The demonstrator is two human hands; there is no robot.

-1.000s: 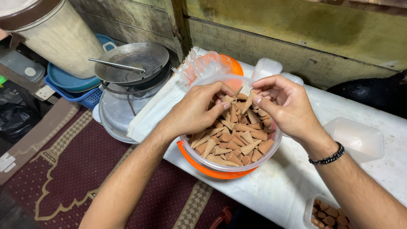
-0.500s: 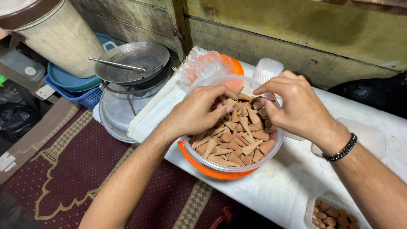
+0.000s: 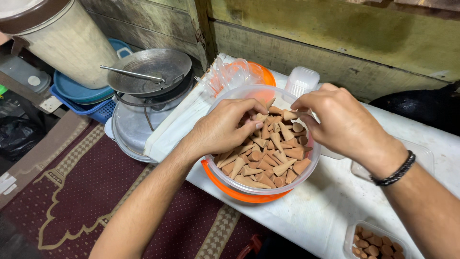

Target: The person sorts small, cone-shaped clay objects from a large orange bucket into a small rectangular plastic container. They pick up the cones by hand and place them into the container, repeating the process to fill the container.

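Cramped, dim corner

Worn wooden wall [image 3: 335,43] behind a white desk [image 3: 316,211], dark red patterned carpet [image 3: 81,192] covering the floor.

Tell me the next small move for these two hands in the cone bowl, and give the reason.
Probably lift the right hand clear with the cone its fingertips seem to pinch. Both hands are down in the clear bowl of brown cones; the left hand is curled over the pile, its grasp hidden. A small clear box already holding cones sits by the right forearm.
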